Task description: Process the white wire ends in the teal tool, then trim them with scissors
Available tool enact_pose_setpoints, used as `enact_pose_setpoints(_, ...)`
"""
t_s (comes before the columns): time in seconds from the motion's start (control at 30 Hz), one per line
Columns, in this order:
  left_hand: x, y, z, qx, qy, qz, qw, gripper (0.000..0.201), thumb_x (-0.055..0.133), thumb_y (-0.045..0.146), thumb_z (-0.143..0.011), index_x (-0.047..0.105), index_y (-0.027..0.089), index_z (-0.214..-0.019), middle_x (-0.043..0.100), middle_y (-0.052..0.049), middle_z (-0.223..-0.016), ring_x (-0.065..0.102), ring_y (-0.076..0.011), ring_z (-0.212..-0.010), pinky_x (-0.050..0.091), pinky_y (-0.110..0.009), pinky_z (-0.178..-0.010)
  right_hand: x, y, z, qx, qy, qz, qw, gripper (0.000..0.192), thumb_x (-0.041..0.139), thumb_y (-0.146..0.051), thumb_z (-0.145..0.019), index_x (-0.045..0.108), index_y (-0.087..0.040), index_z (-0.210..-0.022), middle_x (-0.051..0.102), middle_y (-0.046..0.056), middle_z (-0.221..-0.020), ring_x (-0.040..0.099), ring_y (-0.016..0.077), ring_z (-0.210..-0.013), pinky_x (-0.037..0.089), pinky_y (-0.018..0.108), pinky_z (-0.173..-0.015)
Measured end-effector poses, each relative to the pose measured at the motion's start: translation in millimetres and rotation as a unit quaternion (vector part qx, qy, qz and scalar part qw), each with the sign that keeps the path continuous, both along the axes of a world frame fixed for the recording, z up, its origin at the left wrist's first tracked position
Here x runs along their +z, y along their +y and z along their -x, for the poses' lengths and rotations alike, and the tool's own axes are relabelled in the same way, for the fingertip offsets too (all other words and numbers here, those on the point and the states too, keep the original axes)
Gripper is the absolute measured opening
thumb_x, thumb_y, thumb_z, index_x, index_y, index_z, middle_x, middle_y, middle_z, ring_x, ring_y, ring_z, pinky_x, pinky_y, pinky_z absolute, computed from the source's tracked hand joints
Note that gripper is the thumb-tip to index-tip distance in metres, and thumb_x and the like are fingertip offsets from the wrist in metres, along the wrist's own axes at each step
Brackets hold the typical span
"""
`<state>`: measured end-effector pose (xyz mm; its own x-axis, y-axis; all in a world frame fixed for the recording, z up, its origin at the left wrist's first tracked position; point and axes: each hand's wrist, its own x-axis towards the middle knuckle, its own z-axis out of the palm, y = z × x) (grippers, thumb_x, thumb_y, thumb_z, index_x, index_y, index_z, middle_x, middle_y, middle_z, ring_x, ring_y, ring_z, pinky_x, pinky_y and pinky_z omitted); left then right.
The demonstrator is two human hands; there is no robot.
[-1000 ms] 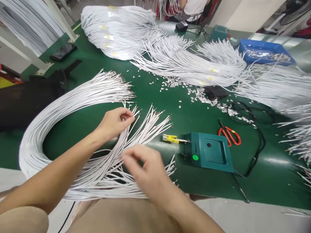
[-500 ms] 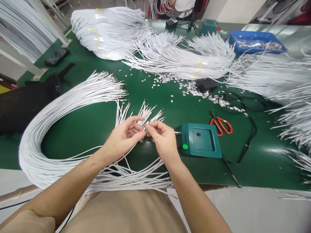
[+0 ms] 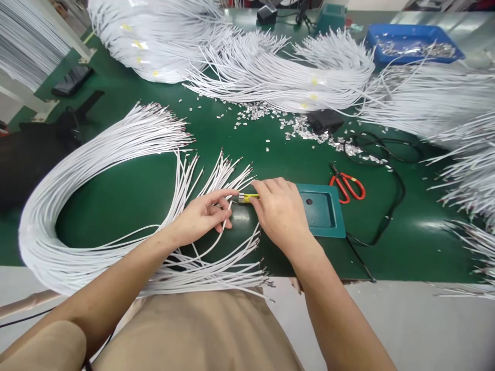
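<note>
right hand (image 3: 279, 212) now on yellow tool (image 3: 247, 197).

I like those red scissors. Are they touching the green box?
Apart. The head view shows the scissors lying just right of the box, with a strip of green table showing between them.

Green worktable (image 3: 127, 201) — pale floor (image 3: 425, 324) below

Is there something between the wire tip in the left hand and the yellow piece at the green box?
Nothing visible. The left hand pinches a white wire whose tip points straight at the yellow piece. The right hand steadies that piece from the box side.
</note>
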<state>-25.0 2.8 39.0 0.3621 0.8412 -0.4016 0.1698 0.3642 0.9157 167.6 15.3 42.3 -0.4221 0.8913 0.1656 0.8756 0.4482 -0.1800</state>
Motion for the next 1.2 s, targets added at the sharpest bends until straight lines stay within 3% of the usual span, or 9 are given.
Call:
enact_pose_setpoints(0.13,-6.9,-0.1,-7.3,0.058,0.021,0.015,0.998,0.044,0.065,0.028,-0.077,0.054,0.017,-0.118,0.055,0.001,-0.079,0.067,-0.0151,-0.068,0.048,-0.019,-0.048,-2.2,6.5,-10.2,0.031,-0.017,0.055,0.998,0.01,0.053,-0.021,-0.089,0.06,-0.017,-0.084,0.065,0.006,-0.079,0.053,0.0203,-0.08,0.03,0.037,-0.091)
enact_pose_setpoints(0.27,-13.9,2.7,-12.2,0.091,0.028,0.018,0.995,0.042,0.067,0.026,-0.075,0.056,0.015,-0.114,0.058,0.0,-0.076,0.068,-0.0158,-0.069,0.047,-0.017,-0.046,-3.5,7.6,-13.2,0.043,-0.026,0.055,0.997,0.006,0.054,-0.012,-0.084,0.059,-0.017,-0.086,0.063,0.005,-0.079,0.052,0.0203,-0.08,0.031,0.035,-0.089)
enact_pose_setpoints(0.63,-31.3,7.2,-18.4,0.09,0.109,-0.009,0.99,0.041,0.063,0.021,-0.074,0.06,0.017,-0.115,0.061,-0.001,-0.077,0.07,-0.0162,-0.069,0.047,-0.017,-0.047,-7.5,8.2,-10.5,0.022,-0.044,0.05,0.998,0.013,0.05,-0.007,-0.081,0.058,-0.017,-0.082,0.062,0.005,-0.074,0.05,0.0204,-0.075,0.035,0.033,-0.083)
enact_pose_setpoints(0.77,-33.7,6.6,-17.2,0.067,0.115,-0.04,0.99,0.042,0.06,0.023,-0.077,0.059,0.019,-0.119,0.062,0.0,-0.079,0.07,-0.0146,-0.069,0.048,-0.018,-0.051,-1.2,4.2,-12.8,0.02,-0.035,0.049,0.998,0.008,0.053,-0.016,-0.085,0.061,-0.018,-0.086,0.066,0.005,-0.08,0.054,0.0216,-0.085,0.031,0.039,-0.098)
enact_pose_setpoints(0.87,-32.7,7.5,-14.9,0.048,0.115,-0.048,0.991,0.041,0.059,0.024,-0.079,0.059,0.018,-0.12,0.062,-0.001,-0.08,0.069,-0.0143,-0.07,0.048,-0.018,-0.053,0.0,-2.0,-18.6,-0.058,-0.039,-0.014,0.997,0.02,0.054,-0.028,-0.088,0.061,-0.016,-0.103,0.064,0.011,-0.11,0.049,0.0285,-0.113,0.015,0.052,-0.109)
enact_pose_setpoints(0.97,-31.1,9.0,-12.7,0.045,0.108,-0.033,0.993,0.04,0.059,0.024,-0.078,0.06,0.017,-0.117,0.06,-0.001,-0.079,0.069,-0.0149,-0.069,0.049,-0.019,-0.053,-7.4,-6.0,-25.7,-0.154,-0.054,-0.058,0.985,0.035,0.048,-0.032,-0.091,0.054,-0.014,-0.12,0.051,0.017,-0.132,0.038,0.0335,-0.127,0.014,0.059,-0.108)
enact_pose_setpoints(1.1,-28.7,8.6,-8.9,0.055,0.081,-0.008,0.995,0.038,0.063,0.025,-0.076,0.062,0.018,-0.113,0.057,0.0,-0.077,0.069,-0.0162,-0.069,0.049,-0.02,-0.052,-15.4,-4.4,-29.9,-0.172,-0.049,-0.055,0.982,0.035,0.042,-0.031,-0.094,0.053,-0.015,-0.123,0.052,0.016,-0.132,0.038,0.0321,-0.128,0.017,0.059,-0.108)
enact_pose_setpoints(1.2,-23.5,5.9,-4.7,0.072,0.073,-0.005,0.995,0.04,0.064,0.026,-0.075,0.06,0.018,-0.114,0.056,0.001,-0.077,0.069,-0.0161,-0.069,0.049,-0.02,-0.052,-8.6,-9.5,-18.5,-0.166,-0.002,-0.076,0.983,0.03,0.044,-0.028,-0.093,0.057,-0.014,-0.117,0.057,0.015,-0.124,0.043,0.0309,-0.122,0.021,0.056,-0.107)
